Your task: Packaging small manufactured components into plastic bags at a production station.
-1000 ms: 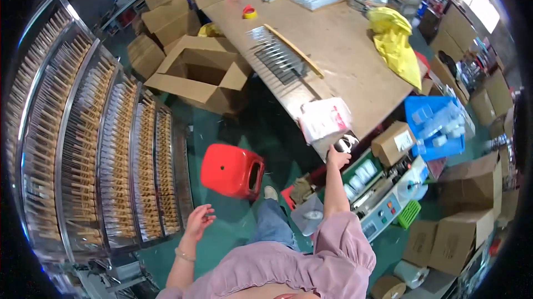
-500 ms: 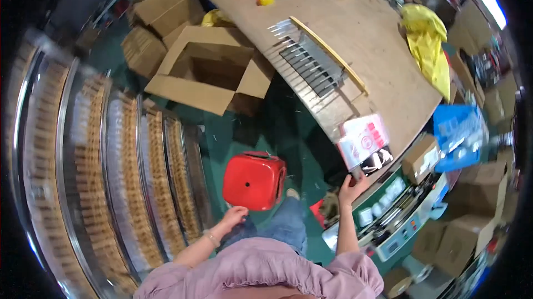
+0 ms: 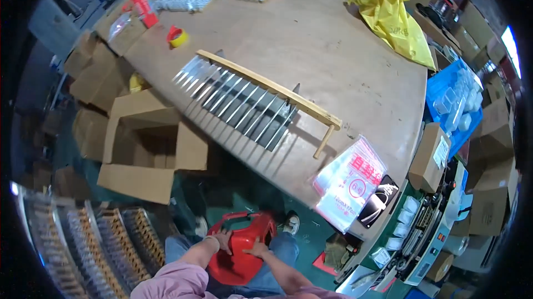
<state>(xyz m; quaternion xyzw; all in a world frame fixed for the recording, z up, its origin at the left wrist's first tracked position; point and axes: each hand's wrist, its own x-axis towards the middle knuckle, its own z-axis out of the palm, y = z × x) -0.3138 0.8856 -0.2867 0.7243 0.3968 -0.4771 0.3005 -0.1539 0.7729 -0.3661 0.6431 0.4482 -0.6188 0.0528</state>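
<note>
A red plastic stool (image 3: 237, 263) is tilted between my legs, close against my body. My left hand (image 3: 223, 240) grips its left edge, and my right hand (image 3: 259, 249) has hold of its right side. Parts of the fingertips are hidden by the stool's edge. Just beyond, on the brown table (image 3: 350, 77), lies a wooden-edged rack (image 3: 244, 99) with a row of metal rods and grey strips. At the table's near right corner is a stack of clear plastic bags with red print (image 3: 350, 188), and a dark phone (image 3: 380, 201) rests beside it.
Left of the table stands an open cardboard box (image 3: 144, 149); racks of rods (image 3: 105, 243) fill the lower left. A bench-top sealing machine (image 3: 430, 243) and a blue crate (image 3: 458, 104) are at right. A yellow bag (image 3: 383, 10) and tape roll (image 3: 177, 37) lie on the table.
My right hand has left the plastic bags and come down to the stool. Both hands now hold the stool, which has tilted and come nearer. My view has shifted toward the table.
</note>
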